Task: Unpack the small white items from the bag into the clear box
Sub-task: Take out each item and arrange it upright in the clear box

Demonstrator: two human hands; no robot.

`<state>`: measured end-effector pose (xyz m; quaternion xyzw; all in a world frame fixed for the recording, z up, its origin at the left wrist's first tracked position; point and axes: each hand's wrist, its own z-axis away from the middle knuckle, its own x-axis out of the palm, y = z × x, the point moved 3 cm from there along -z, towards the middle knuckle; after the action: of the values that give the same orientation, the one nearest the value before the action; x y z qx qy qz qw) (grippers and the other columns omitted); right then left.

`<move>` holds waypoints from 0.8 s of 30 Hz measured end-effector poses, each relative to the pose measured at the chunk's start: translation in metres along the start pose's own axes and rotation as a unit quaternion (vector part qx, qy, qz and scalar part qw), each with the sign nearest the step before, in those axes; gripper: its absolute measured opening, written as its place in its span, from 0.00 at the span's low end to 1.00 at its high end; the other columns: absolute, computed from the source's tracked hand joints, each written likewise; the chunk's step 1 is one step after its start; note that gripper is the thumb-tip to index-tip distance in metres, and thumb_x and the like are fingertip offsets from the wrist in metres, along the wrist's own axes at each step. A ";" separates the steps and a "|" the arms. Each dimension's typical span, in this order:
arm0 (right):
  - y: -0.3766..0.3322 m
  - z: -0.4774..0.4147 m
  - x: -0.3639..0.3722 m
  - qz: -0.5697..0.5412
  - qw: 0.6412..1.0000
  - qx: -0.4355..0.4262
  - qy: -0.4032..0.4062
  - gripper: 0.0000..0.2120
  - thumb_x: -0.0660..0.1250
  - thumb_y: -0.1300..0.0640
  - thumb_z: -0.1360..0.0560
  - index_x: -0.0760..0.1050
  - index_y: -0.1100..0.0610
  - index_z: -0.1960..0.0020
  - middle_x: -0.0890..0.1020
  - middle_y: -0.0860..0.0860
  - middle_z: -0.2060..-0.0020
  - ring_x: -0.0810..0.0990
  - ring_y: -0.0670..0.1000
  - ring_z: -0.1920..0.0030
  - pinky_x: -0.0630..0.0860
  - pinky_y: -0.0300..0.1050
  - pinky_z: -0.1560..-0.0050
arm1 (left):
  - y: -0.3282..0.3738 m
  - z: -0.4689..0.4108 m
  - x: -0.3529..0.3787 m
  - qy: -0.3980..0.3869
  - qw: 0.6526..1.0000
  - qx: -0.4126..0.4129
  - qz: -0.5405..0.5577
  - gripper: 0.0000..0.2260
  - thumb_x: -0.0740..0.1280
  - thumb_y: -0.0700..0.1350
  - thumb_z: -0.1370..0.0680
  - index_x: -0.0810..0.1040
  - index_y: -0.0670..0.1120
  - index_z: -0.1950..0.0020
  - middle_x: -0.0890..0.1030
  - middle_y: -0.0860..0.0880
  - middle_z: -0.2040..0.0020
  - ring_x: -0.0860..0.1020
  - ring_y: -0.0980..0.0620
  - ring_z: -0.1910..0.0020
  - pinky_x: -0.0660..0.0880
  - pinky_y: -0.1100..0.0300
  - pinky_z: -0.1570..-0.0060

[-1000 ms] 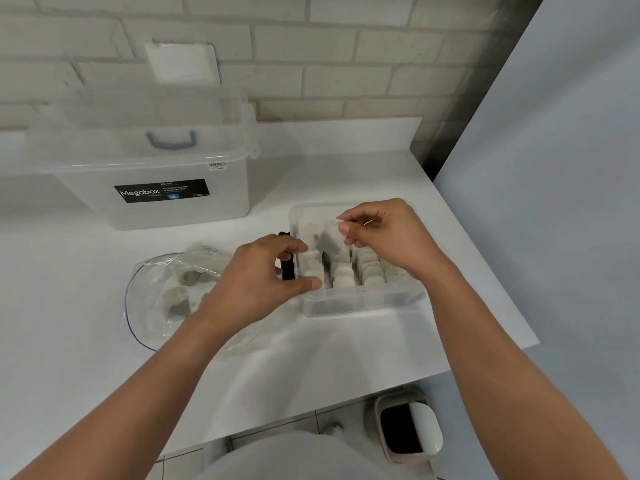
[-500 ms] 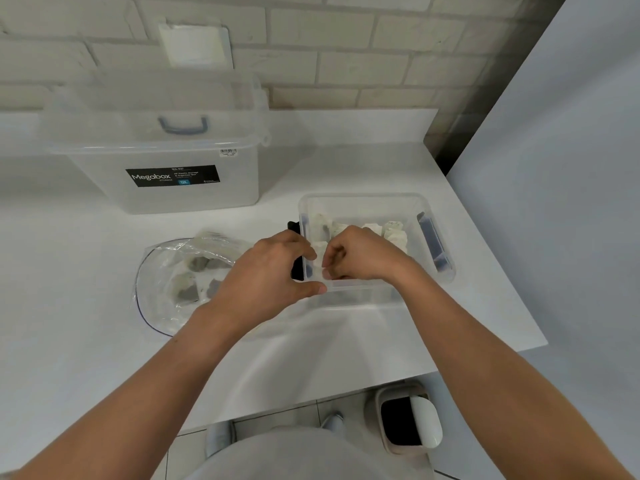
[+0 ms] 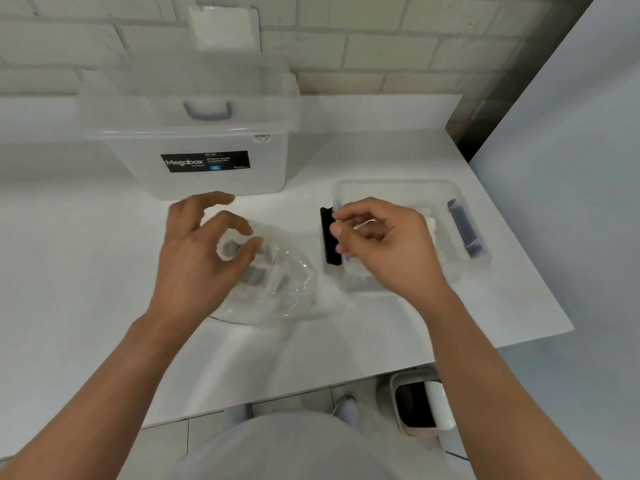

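Left of the clear box (image 3: 482,261), the left hand (image 3: 197,258) hovers, grip apart, over the plastic bag (image 3: 289,289) of small white items (image 3: 254,274) and should pinch just one, while the right hand (image 3: 384,244) hangs loosely curled and empty over the box's left end.

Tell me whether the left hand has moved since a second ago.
Yes. The left hand has gone left, away from the black latch of the clear box, and now hovers over the bag.

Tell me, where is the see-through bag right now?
In the head view, the bag lies on the white table left of the clear box, in front of the Megabox tub, under the left hand.
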<state>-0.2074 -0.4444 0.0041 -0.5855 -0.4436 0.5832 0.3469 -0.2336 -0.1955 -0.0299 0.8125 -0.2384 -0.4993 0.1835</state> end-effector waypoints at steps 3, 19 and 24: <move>-0.011 0.018 0.055 -0.071 0.996 -0.012 -0.053 0.07 0.74 0.64 0.24 0.84 0.53 0.52 0.86 0.48 0.61 0.87 0.51 0.62 0.85 0.48 0.55 | -0.034 0.013 -0.011 0.009 0.999 -0.021 -0.025 0.06 0.79 0.45 0.28 0.84 0.48 0.54 0.75 0.45 0.33 0.68 0.39 0.32 0.66 0.57 0.38; 0.044 -0.021 0.184 0.453 0.875 0.073 -0.156 0.10 0.62 0.61 0.22 0.81 0.52 0.48 0.82 0.51 0.50 0.80 0.59 0.49 0.76 0.49 0.54 | -0.105 0.015 0.004 -0.246 0.969 -0.009 0.001 0.36 0.69 0.31 0.32 0.68 0.48 0.25 0.70 0.49 0.41 0.75 0.44 0.51 0.77 0.53 0.57; 0.044 -0.036 0.203 0.443 0.874 0.091 -0.180 0.06 0.66 0.60 0.23 0.77 0.49 0.52 0.79 0.48 0.53 0.76 0.54 0.53 0.70 0.46 0.57 | -0.112 0.018 0.004 -0.258 0.966 0.000 -0.017 0.37 0.70 0.33 0.31 0.65 0.51 0.24 0.69 0.53 0.38 0.70 0.48 0.45 0.80 0.45 0.59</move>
<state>-0.1820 -0.2692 -0.1102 -0.5716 -0.1376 0.8087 0.0187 -0.2250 -0.1069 -0.1003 0.6602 -0.2637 -0.6950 0.1074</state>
